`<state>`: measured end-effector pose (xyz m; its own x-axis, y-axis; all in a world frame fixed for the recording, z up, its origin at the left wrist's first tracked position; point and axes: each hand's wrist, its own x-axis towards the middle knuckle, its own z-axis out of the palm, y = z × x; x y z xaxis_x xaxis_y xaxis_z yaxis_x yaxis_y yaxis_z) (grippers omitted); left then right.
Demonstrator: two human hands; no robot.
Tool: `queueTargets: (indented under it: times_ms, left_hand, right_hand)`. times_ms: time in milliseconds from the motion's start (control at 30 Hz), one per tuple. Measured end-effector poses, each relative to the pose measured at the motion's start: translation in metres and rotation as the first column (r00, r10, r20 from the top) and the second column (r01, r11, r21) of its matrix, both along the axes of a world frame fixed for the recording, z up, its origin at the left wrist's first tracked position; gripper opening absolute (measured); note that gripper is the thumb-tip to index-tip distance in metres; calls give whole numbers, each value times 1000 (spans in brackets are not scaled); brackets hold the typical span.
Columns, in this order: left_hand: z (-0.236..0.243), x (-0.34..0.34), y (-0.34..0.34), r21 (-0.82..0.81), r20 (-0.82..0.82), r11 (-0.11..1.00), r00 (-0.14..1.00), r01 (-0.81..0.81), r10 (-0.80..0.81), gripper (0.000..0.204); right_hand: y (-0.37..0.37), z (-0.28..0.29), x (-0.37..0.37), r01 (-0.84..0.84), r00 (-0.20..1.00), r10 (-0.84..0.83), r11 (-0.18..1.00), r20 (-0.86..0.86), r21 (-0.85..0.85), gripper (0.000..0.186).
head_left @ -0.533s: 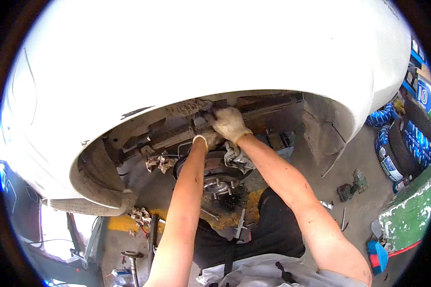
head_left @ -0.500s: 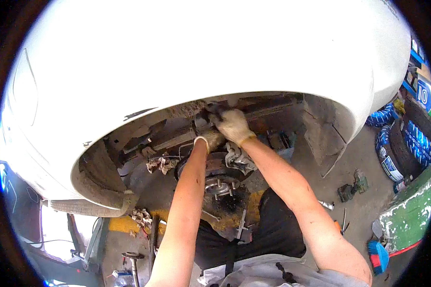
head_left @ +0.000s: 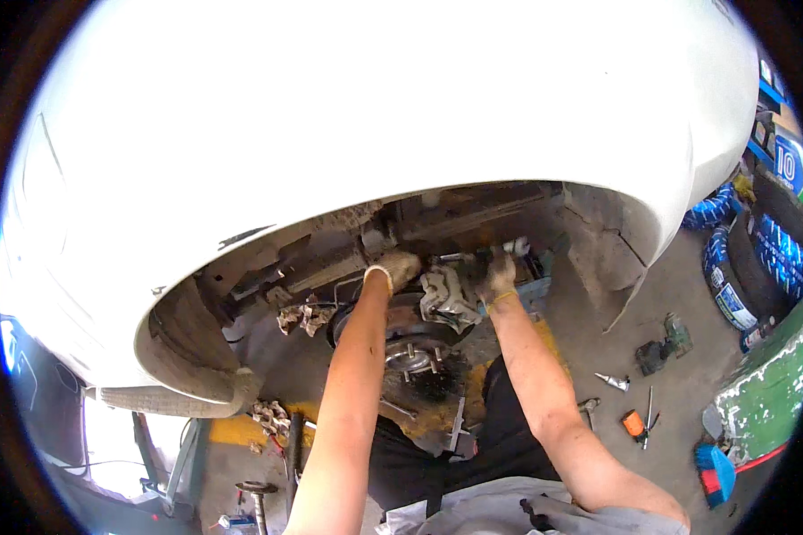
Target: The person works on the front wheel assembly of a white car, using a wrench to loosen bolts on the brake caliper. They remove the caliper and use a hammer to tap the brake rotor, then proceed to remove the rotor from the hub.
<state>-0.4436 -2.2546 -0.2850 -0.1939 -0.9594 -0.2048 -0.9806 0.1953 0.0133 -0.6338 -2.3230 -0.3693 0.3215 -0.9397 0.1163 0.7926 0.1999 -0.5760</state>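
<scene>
Above the dark wheel hub with its studs, inside the wheel arch of a white car, my left hand reaches in wearing a pale work glove. Its fingers are hidden among the suspension parts. To the right, past the grey brake caliper, my gloved right hand is closed beside a blue toolbox. A shiny metal tool shows at that hand, with bright metal on either side of it; its exact kind is unclear.
Crumpled rags lie left of the hub. On the floor at right are a cordless power tool, an orange-ended piece and a brush. Tyres stand beyond. A wheel lies under the car's left side.
My right hand has moved right and down from the suspension parts to the toolbox, and the metal tool now shows there. My left hand stays at nearly the same place.
</scene>
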Motion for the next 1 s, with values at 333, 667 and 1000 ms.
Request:
queueTargets:
  times_ms: [333,667,1000]
  left_hand:
    - [18,-11,1,118,-435,909,802,-400,410,38]
    - [-5,10,-14,259,-378,874,790,-411,483,35]
    - [42,-37,16,170,255,970,958,-176,130,32]
  right_hand:
    - [0,44,40,162,569,-580,774,-583,-612,29]
    - [15,41,18,-194,175,-773,580,-609,-791,26]
    - [-8,-15,32,164,758,-374,902,-534,-399,30]
